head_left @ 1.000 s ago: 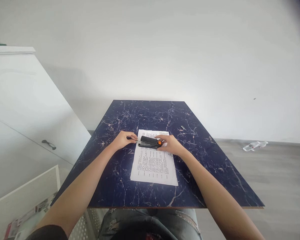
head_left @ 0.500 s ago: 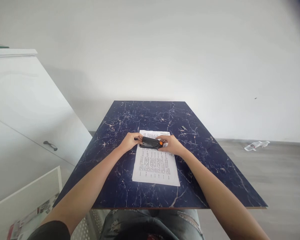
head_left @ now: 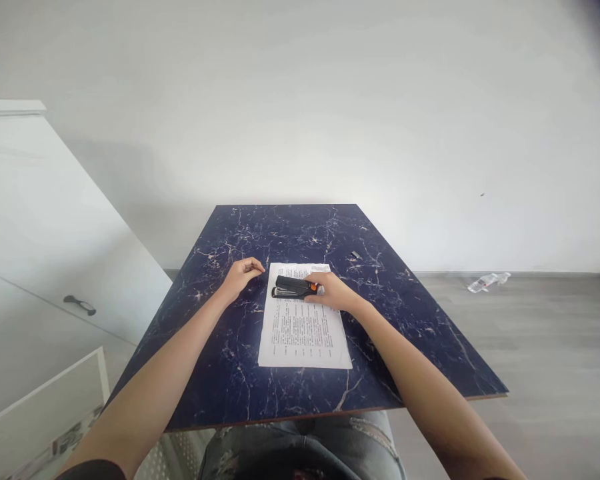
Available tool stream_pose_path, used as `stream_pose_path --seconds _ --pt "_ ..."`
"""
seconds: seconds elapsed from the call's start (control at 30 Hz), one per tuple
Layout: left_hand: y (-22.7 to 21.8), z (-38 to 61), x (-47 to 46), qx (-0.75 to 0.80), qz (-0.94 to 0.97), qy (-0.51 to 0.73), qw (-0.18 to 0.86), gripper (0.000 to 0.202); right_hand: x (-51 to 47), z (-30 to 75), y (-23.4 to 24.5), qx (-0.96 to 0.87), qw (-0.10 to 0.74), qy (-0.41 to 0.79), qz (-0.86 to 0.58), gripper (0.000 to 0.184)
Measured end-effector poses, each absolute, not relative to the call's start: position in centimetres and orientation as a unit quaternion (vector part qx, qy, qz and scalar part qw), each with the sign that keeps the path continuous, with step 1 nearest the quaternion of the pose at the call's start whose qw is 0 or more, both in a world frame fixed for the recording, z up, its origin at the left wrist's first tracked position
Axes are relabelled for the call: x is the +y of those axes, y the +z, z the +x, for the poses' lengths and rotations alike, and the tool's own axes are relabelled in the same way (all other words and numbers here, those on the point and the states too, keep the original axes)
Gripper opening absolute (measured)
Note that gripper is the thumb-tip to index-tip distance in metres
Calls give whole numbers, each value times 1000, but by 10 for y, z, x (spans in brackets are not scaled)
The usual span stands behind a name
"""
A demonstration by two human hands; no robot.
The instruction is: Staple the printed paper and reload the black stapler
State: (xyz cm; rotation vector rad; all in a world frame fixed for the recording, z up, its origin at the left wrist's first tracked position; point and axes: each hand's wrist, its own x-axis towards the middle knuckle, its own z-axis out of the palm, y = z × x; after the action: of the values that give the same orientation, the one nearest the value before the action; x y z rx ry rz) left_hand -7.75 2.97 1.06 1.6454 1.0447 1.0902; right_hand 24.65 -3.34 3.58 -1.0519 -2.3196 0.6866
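Observation:
A black stapler [head_left: 291,287] with an orange part lies over the upper half of a printed sheet of paper [head_left: 300,333]. My right hand [head_left: 330,290] grips its right end, thumb and fingers on either side. The stapler's left end is free, its top arm raised a little off its base. To the left of the paper, my left hand [head_left: 243,275] hovers near the sheet's edge. Its fingers are loosely bent, with nothing visible in them, and it does not touch the stapler. The paper seems to be more than one sheet.
The dark blue marble-patterned table [head_left: 220,380] stands against a white wall. A small object [head_left: 356,254] lies beyond the paper. To the left stand a white cabinet [head_left: 40,220] and a white-framed box [head_left: 45,393]. A clear plastic bottle [head_left: 485,283] lies on the floor at right.
My left hand has let go of the stapler's left end and moved left, off the paper. My right hand still holds the stapler. The whole view has shifted slightly.

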Motion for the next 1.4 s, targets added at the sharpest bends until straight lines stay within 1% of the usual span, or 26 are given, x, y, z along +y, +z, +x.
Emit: stream_pose_path --seconds 0.1,0.33,0.53,0.67,0.83,1.03,1.1,1.17,1.2,1.23,1.3,1.33,1.37,1.4 --pt "9 -77 30 410 690 408 435 12 -35 245 37 -849 249 247 -396 25" --pt "11 -78 29 410 692 408 431 13 -40 254 41 -849 232 235 -412 28" --pt "9 -78 30 411 698 401 429 15 -59 300 47 -840 208 240 -440 25" --pt "10 -78 28 414 708 392 417 14 -77 347 50 -827 193 241 -469 29" --pt "16 -76 26 415 722 370 412 13 -93 408 54 -812 165 240 -505 42" --pt "14 -76 27 418 731 359 402 11 -96 450 46 -780 168 257 -546 57" --pt "13 -76 28 417 745 345 391 10 -96 451 50 -775 163 266 -550 68" --pt "13 -76 28 409 761 329 382 10 -97 442 60 -767 186 245 -563 79" --pt "14 -75 27 401 768 326 380 11 -99 432 67 -758 219 217 -575 76" --pt "15 -74 26 393 774 325 375 14 -100 419 75 -743 263 184 -587 67" --pt "16 -72 23 381 795 319 348 19 -102 379 90 -704 356 117 -603 42" --pt "17 -70 21 380 811 305 323 21 -101 354 97 -695 384 106 -599 39" --pt "18 -68 19 384 829 283 292 22 -99 327 103 -714 378 108 -580 39" --pt "20 -66 16 393 846 253 258 23 -94 299 108 -748 349 105 -555 39"
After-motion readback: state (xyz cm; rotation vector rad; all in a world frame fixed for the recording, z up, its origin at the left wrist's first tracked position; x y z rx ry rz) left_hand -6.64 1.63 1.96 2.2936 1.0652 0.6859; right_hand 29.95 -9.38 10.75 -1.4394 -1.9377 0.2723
